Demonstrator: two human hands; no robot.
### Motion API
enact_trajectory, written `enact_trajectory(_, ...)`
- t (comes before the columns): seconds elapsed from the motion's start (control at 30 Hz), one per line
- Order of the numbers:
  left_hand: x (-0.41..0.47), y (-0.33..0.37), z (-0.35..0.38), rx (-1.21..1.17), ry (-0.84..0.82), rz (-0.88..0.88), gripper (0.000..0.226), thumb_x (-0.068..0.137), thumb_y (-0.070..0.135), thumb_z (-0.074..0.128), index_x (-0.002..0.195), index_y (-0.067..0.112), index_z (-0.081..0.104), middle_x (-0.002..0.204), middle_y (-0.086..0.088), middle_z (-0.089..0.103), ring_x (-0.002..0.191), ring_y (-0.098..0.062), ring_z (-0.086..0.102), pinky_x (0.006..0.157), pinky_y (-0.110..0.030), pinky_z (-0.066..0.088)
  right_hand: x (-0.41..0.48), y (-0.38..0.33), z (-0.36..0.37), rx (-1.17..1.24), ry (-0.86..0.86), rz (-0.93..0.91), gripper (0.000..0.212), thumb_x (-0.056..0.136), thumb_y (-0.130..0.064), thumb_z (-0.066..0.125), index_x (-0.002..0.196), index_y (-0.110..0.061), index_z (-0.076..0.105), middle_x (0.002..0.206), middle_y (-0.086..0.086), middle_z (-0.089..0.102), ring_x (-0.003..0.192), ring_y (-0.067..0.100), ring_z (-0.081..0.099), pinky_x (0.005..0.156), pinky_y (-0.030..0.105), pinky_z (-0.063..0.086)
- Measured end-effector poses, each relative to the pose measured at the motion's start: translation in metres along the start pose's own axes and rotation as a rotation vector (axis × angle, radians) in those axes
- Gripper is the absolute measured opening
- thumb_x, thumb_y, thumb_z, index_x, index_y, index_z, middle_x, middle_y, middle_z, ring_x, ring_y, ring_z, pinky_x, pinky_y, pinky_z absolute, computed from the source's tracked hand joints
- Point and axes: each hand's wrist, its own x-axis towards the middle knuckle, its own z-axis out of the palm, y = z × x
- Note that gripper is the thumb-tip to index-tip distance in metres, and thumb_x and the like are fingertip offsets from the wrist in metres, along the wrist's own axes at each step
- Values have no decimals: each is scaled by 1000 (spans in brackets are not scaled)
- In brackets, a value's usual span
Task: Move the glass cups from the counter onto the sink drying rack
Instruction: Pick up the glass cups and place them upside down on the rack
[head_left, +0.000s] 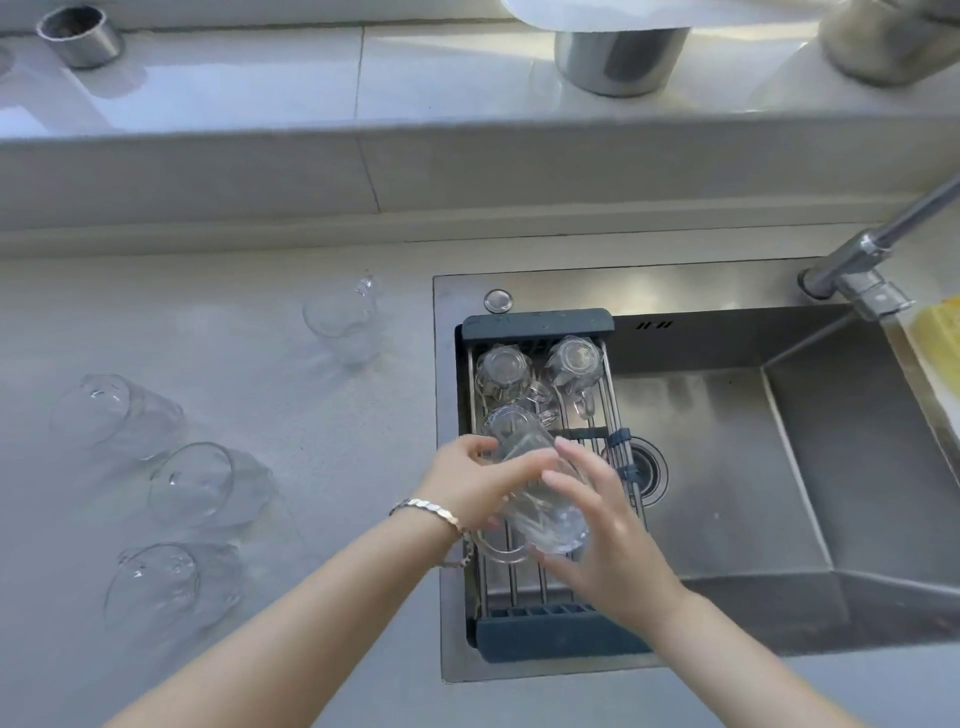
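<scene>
Your left hand (470, 480) and right hand (597, 519) both clasp a handled glass cup (540, 499) over the drying rack's (540, 325) near end.

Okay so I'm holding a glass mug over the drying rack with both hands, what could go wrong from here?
1. The held mug hangs close to the two upturned mugs at the rack's far end; setting it down carelessly could knock glass on glass.
2. The rack is narrow, with the open sink beside it, so a mug set near the edge may tip in.
3. Four glasses wait on the counter; space may run short.
</scene>
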Motion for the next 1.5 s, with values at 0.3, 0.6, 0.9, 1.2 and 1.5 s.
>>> enact_trajectory(0.3, 56, 4, 24, 801, 188, 472, 52, 88, 33, 52, 136, 18, 38, 142, -5, 43, 125, -23, 46, 102, -39, 41, 11, 49, -23, -17, 49, 797, 68, 62, -41, 73, 123, -30, 45, 114, -4, 45, 93, 11, 51, 78, 27, 42)
enact_trajectory(0.6, 100, -21, 28, 1327, 209, 586, 71, 86, 20, 61, 144, 17, 21, 147, -12, 31, 130, -29, 34, 102, -43, 35, 65, 75, 11, -432, -69, 1086, 76, 71, -70, 51, 112, -6, 47, 111, 16, 45, 83, 36, 60, 61, 35, 44)
enact_trajectory(0.9, 95, -23, 27, 1214, 162, 473, 79, 87, 32, 58, 147, 20, 9, 151, -14, 20, 136, -28, 24, 108, -43, 29, 55, 56, 19, -269, 8, 917, 66, 79, -37, 64, 130, -13, 30, 124, 16, 35, 86, 37, 58, 64, 33, 40)
enact_trajectory(1.2, 24, -37, -102, 1190, 490, 272, 59, 81, 38, 59, 133, 20, 37, 150, -6, 25, 136, -24, 25, 111, -39, 21, 89, -10, 31, -156, -322, 487, 37, 81, -24, 59, 117, -17, 52, 115, 6, 56, 94, 17, 53, 78, 30, 43)
enact_trajectory(1.5, -3, -68, -208, 1168, 267, -146, 85, 65, 48, 73, 134, 25, 28, 132, -5, 41, 123, -26, 43, 89, -37, 46, 205, -48, 129, 352, -33, 696, 104, 65, -22, 80, 142, -10, 12, 147, 11, 25, 134, 23, 30, 109, 36, 30)
